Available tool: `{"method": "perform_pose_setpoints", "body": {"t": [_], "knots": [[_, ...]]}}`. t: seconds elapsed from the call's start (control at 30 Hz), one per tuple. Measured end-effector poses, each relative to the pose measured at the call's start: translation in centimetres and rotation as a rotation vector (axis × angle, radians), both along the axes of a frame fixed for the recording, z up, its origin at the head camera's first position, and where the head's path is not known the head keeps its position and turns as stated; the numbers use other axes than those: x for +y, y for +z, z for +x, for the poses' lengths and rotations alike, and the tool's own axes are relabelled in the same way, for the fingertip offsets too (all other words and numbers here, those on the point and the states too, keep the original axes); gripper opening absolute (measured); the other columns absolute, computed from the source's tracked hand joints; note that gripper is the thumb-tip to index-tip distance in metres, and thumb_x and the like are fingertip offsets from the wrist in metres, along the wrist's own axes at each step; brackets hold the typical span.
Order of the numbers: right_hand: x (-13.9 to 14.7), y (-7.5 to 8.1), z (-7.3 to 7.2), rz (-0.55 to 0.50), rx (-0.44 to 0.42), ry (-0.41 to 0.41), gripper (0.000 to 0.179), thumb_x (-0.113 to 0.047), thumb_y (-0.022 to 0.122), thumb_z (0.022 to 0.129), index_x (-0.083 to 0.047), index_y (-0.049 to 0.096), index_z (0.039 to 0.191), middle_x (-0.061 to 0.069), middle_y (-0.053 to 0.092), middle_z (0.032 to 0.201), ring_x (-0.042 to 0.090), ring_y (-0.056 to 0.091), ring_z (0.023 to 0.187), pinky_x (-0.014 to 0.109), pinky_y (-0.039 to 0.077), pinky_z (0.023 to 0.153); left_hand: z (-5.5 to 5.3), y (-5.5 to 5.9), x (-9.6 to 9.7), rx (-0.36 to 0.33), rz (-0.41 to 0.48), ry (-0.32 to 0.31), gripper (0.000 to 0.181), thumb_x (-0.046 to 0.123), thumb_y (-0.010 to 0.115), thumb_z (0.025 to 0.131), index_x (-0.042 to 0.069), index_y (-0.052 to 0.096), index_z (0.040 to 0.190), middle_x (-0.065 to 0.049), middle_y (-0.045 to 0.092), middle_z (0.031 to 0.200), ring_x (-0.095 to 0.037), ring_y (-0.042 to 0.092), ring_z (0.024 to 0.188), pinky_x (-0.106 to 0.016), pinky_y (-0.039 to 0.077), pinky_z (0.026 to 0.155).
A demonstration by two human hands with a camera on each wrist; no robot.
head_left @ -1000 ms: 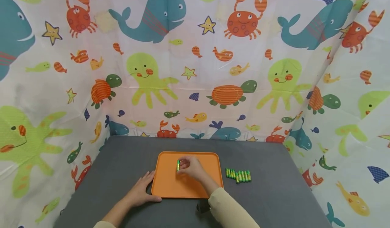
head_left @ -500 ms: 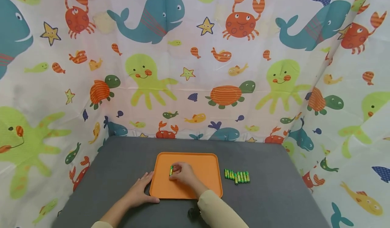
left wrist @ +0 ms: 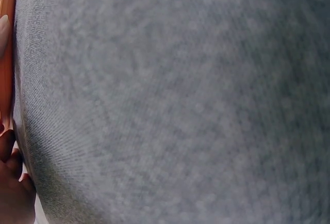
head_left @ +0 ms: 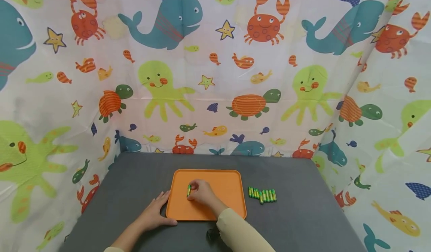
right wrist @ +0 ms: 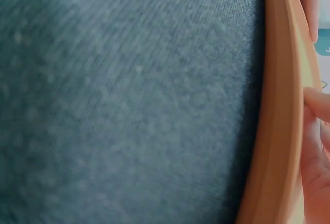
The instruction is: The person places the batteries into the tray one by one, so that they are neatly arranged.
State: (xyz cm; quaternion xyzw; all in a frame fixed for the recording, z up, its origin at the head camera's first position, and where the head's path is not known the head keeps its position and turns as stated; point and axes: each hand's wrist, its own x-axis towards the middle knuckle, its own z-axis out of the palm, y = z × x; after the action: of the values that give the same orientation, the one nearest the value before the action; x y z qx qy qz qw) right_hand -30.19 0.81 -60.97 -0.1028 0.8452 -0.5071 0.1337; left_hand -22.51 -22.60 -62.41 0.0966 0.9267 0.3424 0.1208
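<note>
In the head view, my right hand (head_left: 203, 194) pinches a green AA-size battery (head_left: 189, 190) upright between thumb and fingers, over the left half of an orange tray (head_left: 227, 184). My left hand (head_left: 151, 215) lies spread at the tray's left side, fingertips at the left rim and thumb by the front left corner. To the right of the tray, several green batteries (head_left: 264, 195) lie side by side in a row, one set slightly forward. The right wrist view shows the tray's rim (right wrist: 281, 105) with fingers (right wrist: 314, 167) beyond it; the battery is hidden there.
The grey tabletop (head_left: 289, 222) extends around the tray. A curtain (head_left: 208, 106) printed with sea animals walls off the back and both sides. Beneath the right sleeve (head_left: 240, 229) a small black object (head_left: 212, 235) shows. Tray rim (left wrist: 6, 79) edges the left wrist view.
The right hand has carried the battery left and slightly nearer over the tray, then stayed almost still in the last half second. The left hand holds its place at the tray.
</note>
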Motion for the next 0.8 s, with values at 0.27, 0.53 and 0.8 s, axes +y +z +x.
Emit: {"method": "perform_pose_setpoints", "body": {"t": [0.27,0.53,0.8], "knots": [[0.3,0.6,0.5,0.013,0.026,0.012,0.076,0.002,0.088,0.073,-0.003,0.055,0.141,0.011,0.065,0.102,0.012,0.056,0.07,0.024,0.051,0.062,-0.1,0.1,0.2,0.012,-0.006,-0.002,0.123,0.061,0.086,0.067,0.008,0.027,0.161,-0.017,0.028,0.165,-0.041,0.018,0.154,-0.067,0.012,0.12],[1.4,2.1,1.6,-0.02,0.058,0.038,0.085,0.001,0.085,0.078,-0.01,0.043,0.152,0.017,0.061,0.114,0.014,0.059,0.065,0.028,0.052,0.053,0.0,0.2,0.2,0.01,0.013,-0.003,0.122,0.06,0.087,0.068,0.007,0.027,0.16,-0.018,0.029,0.164,-0.043,0.018,0.154,-0.067,0.012,0.12],[2.7,3.7,2.2,0.021,0.124,0.051,0.081,-0.008,0.084,0.082,-0.016,0.044,0.151,0.013,0.065,0.116,0.012,0.06,0.073,0.027,0.051,0.059,0.0,0.7,0.3,-0.01,0.011,0.01,0.121,0.059,0.088,0.067,0.007,0.029,0.16,-0.016,0.03,0.165,-0.042,0.017,0.154,-0.067,0.012,0.12]]}}
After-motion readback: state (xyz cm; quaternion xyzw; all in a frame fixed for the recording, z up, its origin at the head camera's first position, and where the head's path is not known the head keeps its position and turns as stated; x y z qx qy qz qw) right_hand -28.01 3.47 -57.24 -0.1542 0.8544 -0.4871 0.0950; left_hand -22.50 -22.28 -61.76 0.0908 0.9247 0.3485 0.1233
